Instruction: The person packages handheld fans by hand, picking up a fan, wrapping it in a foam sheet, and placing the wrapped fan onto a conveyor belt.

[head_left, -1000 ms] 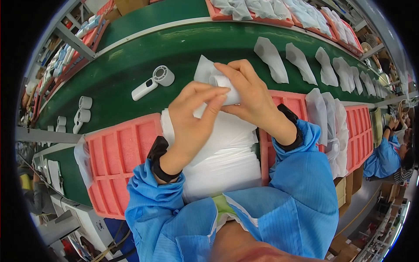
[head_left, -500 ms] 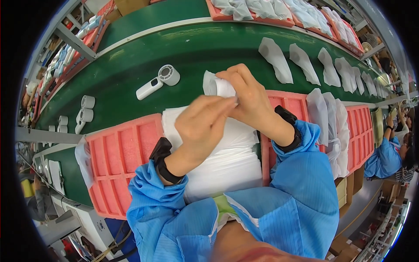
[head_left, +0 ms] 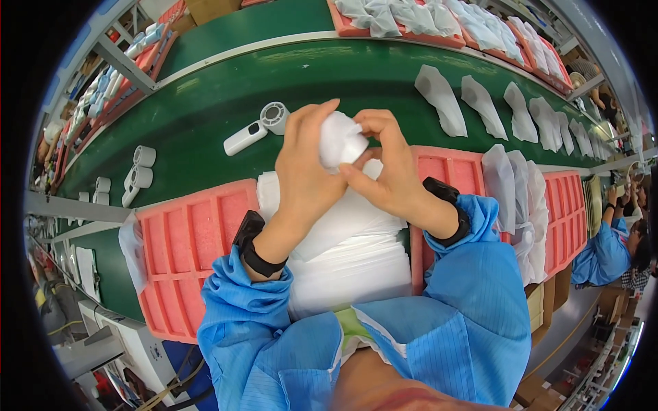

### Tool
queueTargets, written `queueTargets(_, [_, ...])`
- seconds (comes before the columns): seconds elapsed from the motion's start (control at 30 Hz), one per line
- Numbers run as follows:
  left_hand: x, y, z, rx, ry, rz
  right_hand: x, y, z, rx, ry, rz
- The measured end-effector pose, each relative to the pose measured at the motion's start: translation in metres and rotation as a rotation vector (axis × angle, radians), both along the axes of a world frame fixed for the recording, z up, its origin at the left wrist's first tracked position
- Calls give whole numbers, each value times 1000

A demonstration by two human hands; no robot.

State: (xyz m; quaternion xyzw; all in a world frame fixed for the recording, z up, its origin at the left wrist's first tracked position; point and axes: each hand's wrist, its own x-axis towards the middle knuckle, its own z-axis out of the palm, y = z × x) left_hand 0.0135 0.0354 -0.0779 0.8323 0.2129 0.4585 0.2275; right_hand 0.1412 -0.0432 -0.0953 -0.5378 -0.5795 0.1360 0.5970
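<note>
Above the stack of thin white bags, my hands hold a rounded white bundle that looks like a handheld fan in a thin white bag. My left hand is wrapped around its left side, thumb side hidden. My right hand pinches its right side between thumb and bent fingers. The bundle's lower part is hidden by my hands. Just beyond my left hand, a bare white handheld fan lies on the green belt.
Pink compartment trays stand left and right of the stack. Bagged items lie in a row on the belt at right, more bare fans at left. Filled pink trays line the far side. A co-worker is at far right.
My left hand has moved up from in front of the bundle to its left side. The bundle has turned, showing more crumpled white bag. Items on the belt have shifted slightly right.
</note>
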Motion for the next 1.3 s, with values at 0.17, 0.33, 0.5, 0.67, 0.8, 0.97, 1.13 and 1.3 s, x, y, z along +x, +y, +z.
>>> queueTargets(0.17, [-12,22,8,-416,-196,-296,7,6,2,85,-139,65])
queueTargets(0.33, [-20,28,13,-440,-304,-559,19,14,-7,-48,-231,177])
queueTargets(0.5, [-18,15,15,-261,-335,-91,27,16,-11,-164,-325,-129])
queueTargets(0.67, [-9,8,5,71,-260,-16,13,7,-6,-213,-469,-156])
queueTargets(0.8, [-11,5,6,274,-176,29,13,5,-4,-178,-422,-123])
queueTargets(0.97, [-17,19,10,191,-192,86,20,4,7,-328,-15,74])
queueTargets(1.13, [-21,45,7,-87,-313,133,44,4,15,-529,102,232])
queueTargets(1.3, [-9,46,-19,-156,-143,-8,94,25,-11,-489,10,60])
